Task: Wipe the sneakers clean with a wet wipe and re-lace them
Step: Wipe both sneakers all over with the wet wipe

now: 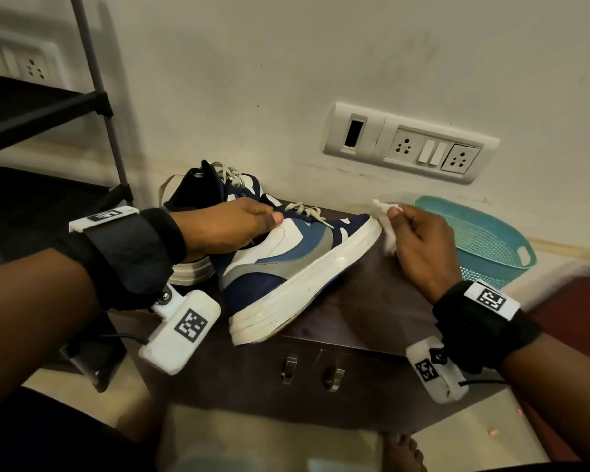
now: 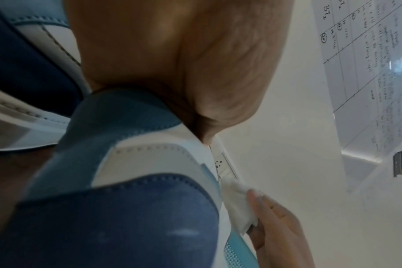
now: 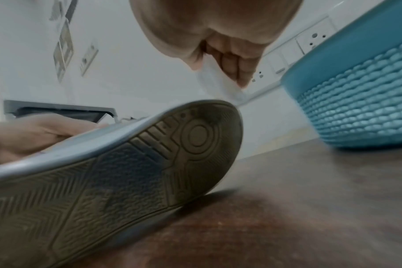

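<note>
A blue, white and grey sneaker (image 1: 286,260) lies tilted on its side on the dark wooden cabinet top (image 1: 372,301), its toe raised and its sole (image 3: 117,174) facing the right wrist view. My left hand (image 1: 232,223) grips its collar, fingers inside the opening. My right hand (image 1: 419,243) pinches a crumpled white wet wipe (image 1: 385,226) at the toe's white sole edge; the wipe (image 3: 218,81) (image 2: 239,204) shows in both wrist views. The second sneaker (image 1: 198,192) stands behind, partly hidden by my left hand, its beige laces loose.
A teal plastic basket (image 1: 484,243) stands at the right end of the cabinet by the wall. A white socket panel (image 1: 413,144) is on the wall above. A black shelf rack (image 1: 48,114) stands to the left. Two metal drawer handles (image 1: 310,369) face me.
</note>
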Demonstrator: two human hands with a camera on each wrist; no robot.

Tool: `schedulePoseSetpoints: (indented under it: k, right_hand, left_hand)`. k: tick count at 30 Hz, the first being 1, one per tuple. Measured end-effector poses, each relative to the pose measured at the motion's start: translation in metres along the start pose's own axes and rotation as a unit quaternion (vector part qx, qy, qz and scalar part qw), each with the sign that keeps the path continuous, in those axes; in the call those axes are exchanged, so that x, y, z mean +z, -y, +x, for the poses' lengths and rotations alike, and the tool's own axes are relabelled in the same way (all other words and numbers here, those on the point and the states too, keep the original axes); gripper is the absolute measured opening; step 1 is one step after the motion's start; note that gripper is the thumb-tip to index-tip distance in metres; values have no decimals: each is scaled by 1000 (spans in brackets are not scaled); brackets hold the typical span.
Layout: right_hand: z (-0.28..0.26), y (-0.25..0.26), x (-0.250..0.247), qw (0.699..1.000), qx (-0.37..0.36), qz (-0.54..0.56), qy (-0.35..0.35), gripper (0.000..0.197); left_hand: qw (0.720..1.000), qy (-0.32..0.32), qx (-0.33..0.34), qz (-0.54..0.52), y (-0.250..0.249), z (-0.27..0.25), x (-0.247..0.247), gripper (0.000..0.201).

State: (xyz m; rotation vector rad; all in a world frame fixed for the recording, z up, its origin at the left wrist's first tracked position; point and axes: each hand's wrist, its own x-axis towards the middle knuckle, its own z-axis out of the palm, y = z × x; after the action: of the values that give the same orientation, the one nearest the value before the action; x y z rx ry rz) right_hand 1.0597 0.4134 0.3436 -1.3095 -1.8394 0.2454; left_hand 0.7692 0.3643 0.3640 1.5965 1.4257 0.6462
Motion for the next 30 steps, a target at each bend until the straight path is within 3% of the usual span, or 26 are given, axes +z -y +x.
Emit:
schedulePoseSetpoints:
  k: [2, 4, 6, 9, 12, 13, 16, 18, 21, 23, 25, 26, 28, 30]
  right_hand:
    - [-10, 25, -2, 994, -91, 54, -28, 27]
    - [-29, 38, 10, 979, -196, 43, 28, 31]
    - [-49, 42, 32, 970, -221, 18, 95, 37]
    - [-64, 51, 45, 960, -243, 31, 136, 40]
    - [-63, 55, 37, 900, -370, -15, 229, 46]
    - [-58, 52, 36, 894, -382, -29, 231, 45]
    - [-45, 42, 37, 941, -292, -9, 170, 41]
    - [-49, 49, 39, 954, -258, -11, 150, 42]
    - [-76, 75, 50, 909, -372, -57, 180, 45]
    - [-83, 86, 50, 883, -403, 11, 243, 42]
    - [-76, 92, 39, 902, -313, 153, 256, 32]
    - [-69, 95, 30, 919, -250, 206, 226, 30]
    - [-50, 98, 13, 941, -140, 280, 127, 27]
    - [-31, 95, 4, 945, -74, 317, 28, 24]
  left_hand:
    - [1000, -5, 3, 1, 0, -1, 1, 45]
    - [1000, -6, 1, -5, 0, -1, 1, 43]
    - [1000, -2, -4, -24, 0, -1, 1, 42]
    - [998, -19, -20, -60, -3, -2, 2, 40]
    - [995, -43, -34, -85, -6, -2, 3, 43]
    - [995, -42, -33, -89, -7, -3, 3, 44]
    - [993, -36, -36, -103, -7, -3, 4, 40]
    - [989, -38, -45, -137, -7, -2, 6, 37]
    - [984, -35, -55, -168, -6, 0, 7, 36]
    - [984, -33, -57, -166, -7, -1, 7, 37]
    - [985, -24, -56, -163, -8, -5, 5, 35]
    - [986, -18, -54, -156, -9, -6, 5, 34]
    - [988, -25, -48, -142, -9, -8, 5, 33]
    - [983, -33, -62, -170, -5, -7, 4, 31]
